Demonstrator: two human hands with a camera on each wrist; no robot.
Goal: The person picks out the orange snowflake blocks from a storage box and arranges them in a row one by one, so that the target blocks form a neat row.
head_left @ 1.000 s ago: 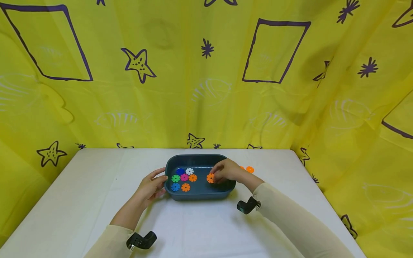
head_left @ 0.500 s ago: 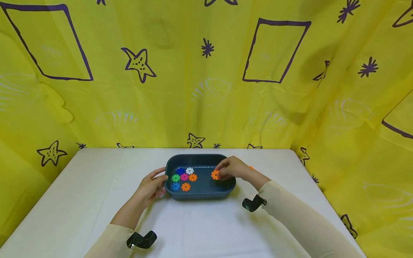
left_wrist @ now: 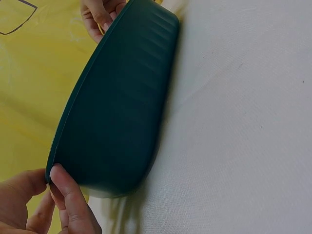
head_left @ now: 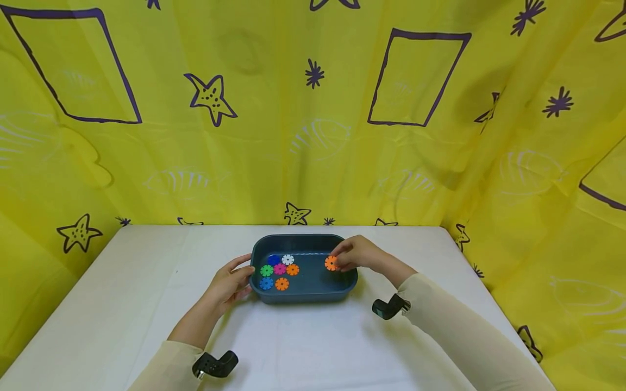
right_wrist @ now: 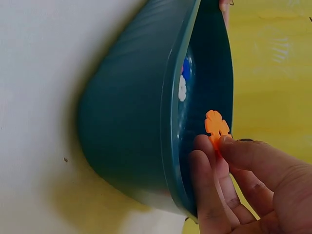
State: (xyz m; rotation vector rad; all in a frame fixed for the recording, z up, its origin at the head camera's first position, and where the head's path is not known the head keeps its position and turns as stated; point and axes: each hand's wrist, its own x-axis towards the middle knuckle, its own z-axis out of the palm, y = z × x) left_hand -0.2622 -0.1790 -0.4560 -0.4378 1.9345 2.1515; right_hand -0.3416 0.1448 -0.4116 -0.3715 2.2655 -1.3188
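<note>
A dark teal plastic tub (head_left: pixel 303 297) stands on the white-covered table. My left hand (head_left: pixel 231 283) grips its left end, the rim pinched between thumb and fingers (left_wrist: pixel 73 200) in the left wrist view. Over the tub's right end, my right hand (head_left: pixel 356 253) pinches an orange notched plastic disc (head_left: pixel 331 263), a snowflake-shaped building piece, between thumb and fingertips (right_wrist: pixel 234 146). Several like discs lie in the left half of the tub: white (head_left: pixel 287 259), dark blue (head_left: pixel 273 260), green (head_left: pixel 266 270), pink (head_left: pixel 280 269), light blue (head_left: pixel 266 283) and orange (head_left: pixel 281 284).
The white tablecloth (head_left: pixel 313 336) stretches around the tub. A yellow patterned curtain (head_left: pixel 274 146) hangs behind the table and along its sides. A black wrist camera sits on each sleeve, left (head_left: pixel 215 364) and right (head_left: pixel 390 307).
My right hand has shifted right inside the tub with the orange disc. Orange discs on the table beyond the right forearm have become hidden behind it. The left hand stays in place.
</note>
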